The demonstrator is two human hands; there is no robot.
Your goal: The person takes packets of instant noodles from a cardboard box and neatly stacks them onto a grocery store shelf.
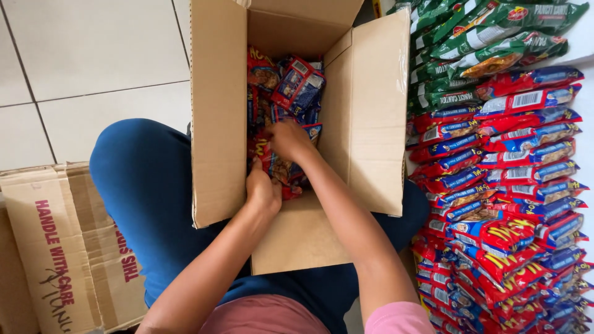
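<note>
While both hands are sunk in the box, red-and-blue packets are being gripped: left hand curled on one near the box's edge, right hand closed over another just beyond. Unloading seems under way; a firm hold and clean lift are called for. Stacked packets are laid right of the hands.
</note>
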